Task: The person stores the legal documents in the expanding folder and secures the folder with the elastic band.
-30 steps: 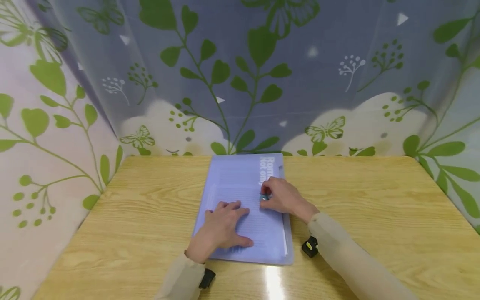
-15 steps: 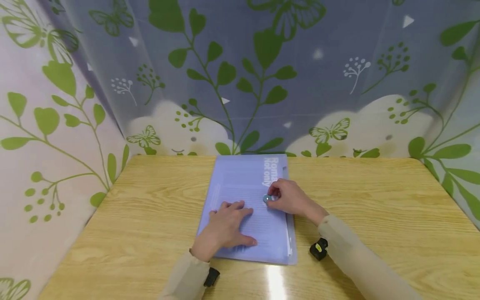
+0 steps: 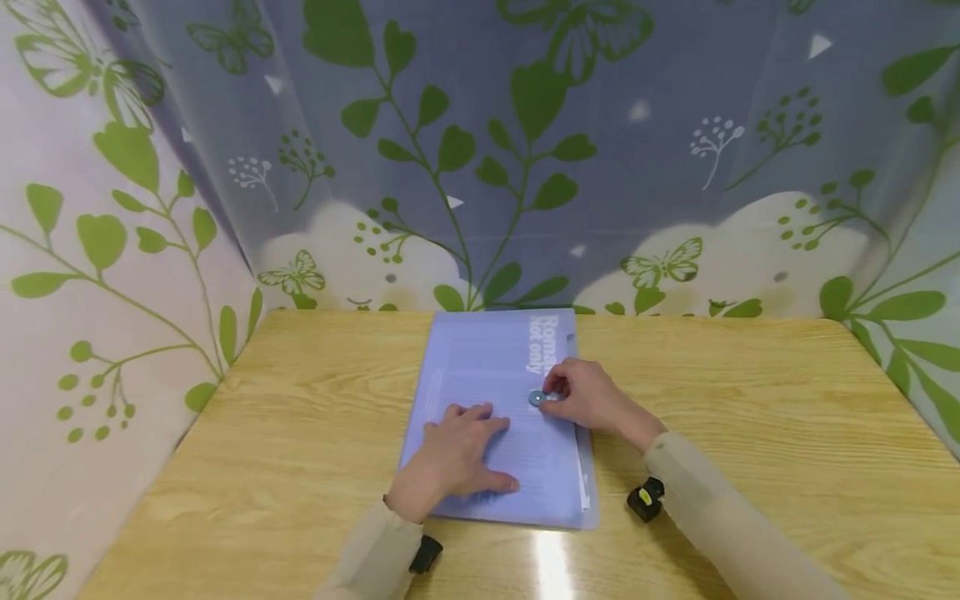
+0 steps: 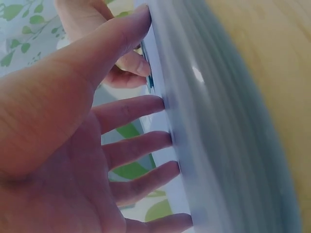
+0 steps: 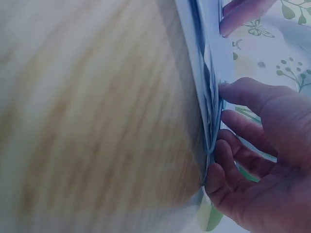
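Observation:
A purple translucent document folder with white lettering lies on the table, papers showing at its right edge. My left hand rests on its lower middle with fingers spread; in the left wrist view the fingertips of this hand touch the cover. My right hand is at the folder's right side, thumb and index finger curled at the right edge of a small round blue-grey button. A pale bit shows between those fingertips, too small to identify. The right wrist view shows the right hand against the folder's layered edge.
The wooden table extends to both sides of the folder. A patterned curtain with leaves and butterflies stands along the back edge and both sides. A black wrist camera hangs under the right forearm.
The right thumb and index finger have shifted slightly right, so more of the button is exposed. The left hand keeps its place on the folder. The head view has shifted a little.

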The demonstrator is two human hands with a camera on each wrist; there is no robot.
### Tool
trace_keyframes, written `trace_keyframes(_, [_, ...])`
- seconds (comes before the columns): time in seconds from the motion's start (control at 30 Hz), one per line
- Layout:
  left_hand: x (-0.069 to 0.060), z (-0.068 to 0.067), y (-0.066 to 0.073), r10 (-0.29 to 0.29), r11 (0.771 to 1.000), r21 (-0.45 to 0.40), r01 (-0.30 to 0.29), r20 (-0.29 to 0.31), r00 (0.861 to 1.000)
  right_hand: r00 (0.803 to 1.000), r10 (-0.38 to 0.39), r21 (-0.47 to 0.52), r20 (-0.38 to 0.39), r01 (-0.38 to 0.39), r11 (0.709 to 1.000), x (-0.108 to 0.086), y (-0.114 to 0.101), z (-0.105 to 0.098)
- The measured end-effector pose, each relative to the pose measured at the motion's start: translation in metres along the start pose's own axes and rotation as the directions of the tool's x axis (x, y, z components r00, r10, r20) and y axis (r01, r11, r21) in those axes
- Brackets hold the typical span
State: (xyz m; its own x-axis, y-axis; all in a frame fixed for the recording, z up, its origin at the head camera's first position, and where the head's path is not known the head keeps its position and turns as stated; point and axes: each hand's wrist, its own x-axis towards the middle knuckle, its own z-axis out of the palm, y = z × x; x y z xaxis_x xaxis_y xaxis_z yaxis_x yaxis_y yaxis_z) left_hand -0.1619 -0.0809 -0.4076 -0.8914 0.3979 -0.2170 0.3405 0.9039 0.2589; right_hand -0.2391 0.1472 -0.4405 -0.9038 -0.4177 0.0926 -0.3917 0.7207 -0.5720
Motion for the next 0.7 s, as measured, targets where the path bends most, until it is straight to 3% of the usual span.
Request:
trace_keyframes(0.23, [0.000, -0.003, -0.003, -0.001, 1.000, -0.009, 0.001, 0.007, 1.000, 0.999, -0.037, -0.048, -0.021, 0.036, 0.998, -0.008, -0.006, 0.001])
trace_keyframes(0.33, [0.000, -0.003, -0.009, 0.007, 0.999, -0.052, -0.007, -0.005, 1.000, 0.997, -0.070, -0.067, -0.028, 0.068, 0.995, -0.016, -0.011, -0.002])
trace_keyframes(0.47, [-0.003, -0.001, -0.021, 0.038, 0.993, -0.107, -0.046, -0.083, 0.996, 0.993, -0.101, -0.085, -0.053, 0.097, 0.992, -0.034, -0.015, -0.012])
trace_keyframes(0.7, [-0.015, -0.001, -0.043, 0.104, 0.985, -0.112, -0.133, -0.231, 0.967, 0.986, -0.083, -0.150, -0.141, 0.062, 0.987, -0.069, -0.016, -0.029])
